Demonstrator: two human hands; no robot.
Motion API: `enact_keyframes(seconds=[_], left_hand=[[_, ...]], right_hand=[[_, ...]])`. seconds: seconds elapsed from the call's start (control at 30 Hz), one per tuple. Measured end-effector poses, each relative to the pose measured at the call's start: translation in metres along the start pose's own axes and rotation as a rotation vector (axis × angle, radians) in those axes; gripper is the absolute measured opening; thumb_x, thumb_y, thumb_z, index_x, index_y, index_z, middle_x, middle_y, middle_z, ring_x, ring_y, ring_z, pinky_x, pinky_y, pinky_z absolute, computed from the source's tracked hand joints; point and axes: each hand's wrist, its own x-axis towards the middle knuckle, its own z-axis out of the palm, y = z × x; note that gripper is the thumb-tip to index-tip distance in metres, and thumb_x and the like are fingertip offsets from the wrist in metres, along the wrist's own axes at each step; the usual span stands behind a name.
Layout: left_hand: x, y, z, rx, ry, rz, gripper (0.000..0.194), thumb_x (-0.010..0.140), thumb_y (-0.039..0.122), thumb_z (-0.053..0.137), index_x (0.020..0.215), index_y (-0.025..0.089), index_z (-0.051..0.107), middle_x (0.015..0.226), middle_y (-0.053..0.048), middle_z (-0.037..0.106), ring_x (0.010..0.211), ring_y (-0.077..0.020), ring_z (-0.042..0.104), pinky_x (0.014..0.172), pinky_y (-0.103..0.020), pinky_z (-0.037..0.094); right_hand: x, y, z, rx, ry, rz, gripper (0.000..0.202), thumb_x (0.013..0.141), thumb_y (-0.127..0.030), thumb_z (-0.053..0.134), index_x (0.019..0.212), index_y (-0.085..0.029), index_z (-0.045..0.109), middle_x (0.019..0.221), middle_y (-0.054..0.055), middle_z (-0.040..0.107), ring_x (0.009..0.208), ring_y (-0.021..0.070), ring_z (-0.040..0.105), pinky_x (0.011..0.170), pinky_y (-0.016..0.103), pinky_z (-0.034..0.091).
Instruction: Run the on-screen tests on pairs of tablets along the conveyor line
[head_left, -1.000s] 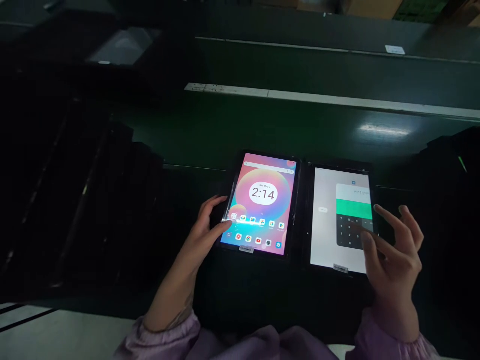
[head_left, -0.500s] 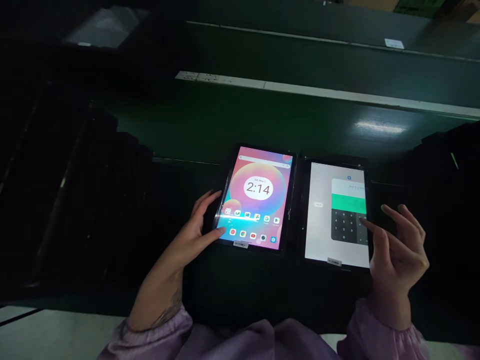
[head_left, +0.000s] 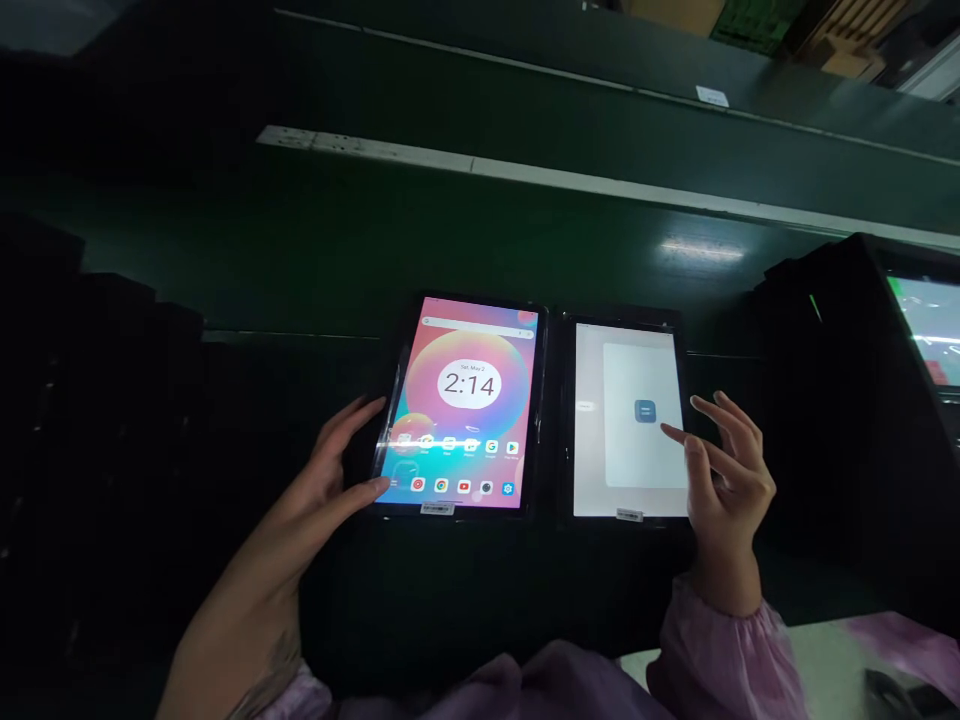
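Observation:
Two lit tablets lie side by side on the dark surface. The left tablet displays a colourful home screen with a 2:14 clock and rows of icons. At its lower left edge is my left hand, gripping the corner, with the thumb on the front and the other fingers along the side. On the right tablet, a pale card with a blue icon fills much of a grey screen. My right hand is over its right edge, fingers spread, index fingertip at the screen near the icon; contact is unclear.
Dark stacked shapes stand at the left. At the right edge a dark block stands by another lit screen. A pale strip runs across the green surface behind the tablets, and a white label sits farther back.
The right tablet's screen has gone from a calculator card to a pale card with a blue icon. My view has shifted right, bringing another lit screen in. My left hand keeps its grip.

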Motion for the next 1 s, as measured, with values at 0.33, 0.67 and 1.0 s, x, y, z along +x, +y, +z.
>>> enact_keyframes(seconds=[0.33, 0.67, 1.0], left_hand=[[0.002, 0.0, 0.0, -0.014, 0.044, -0.031, 0.072, 0.083, 0.062, 0.08, 0.149, 0.04, 0.06, 0.176, -0.002, 0.031, 0.163, -0.0409, 0.022, 0.13, -0.07, 0.015], [-0.015, 0.034, 0.028, -0.285, 0.398, -0.058, 0.046, 0.085, 0.055, 0.075, 0.123, 0.029, 0.076, 0.147, -0.004, 0.068, 0.146, -0.0378, 0.055, 0.131, -0.059, 0.035], [-0.017, 0.041, 0.033, -0.223, 0.437, -0.051, 0.038, 0.092, 0.047, 0.068, 0.123, 0.027, 0.075, 0.141, -0.002, 0.072, 0.139, -0.0364, 0.061, 0.129, -0.058, 0.038]], right_hand=[[0.028, 0.013, -0.011, -0.098, 0.006, -0.047, 0.024, 0.104, -0.032, 0.066, 0.094, -0.025, 0.086, 0.122, 0.009, 0.078, 0.129, 0.0348, 0.067, 0.095, 0.053, 0.062], [0.029, 0.013, 0.006, -0.127, -0.019, -0.053, 0.03, 0.106, -0.032, 0.061, 0.09, -0.028, 0.086, 0.125, 0.007, 0.076, 0.134, 0.0349, 0.063, 0.097, 0.056, 0.06], [0.023, 0.007, 0.005, -0.207, -0.127, -0.075, 0.029, 0.107, -0.037, 0.059, 0.099, -0.03, 0.086, 0.149, 0.005, 0.063, 0.155, 0.0417, 0.037, 0.115, 0.071, 0.044]])
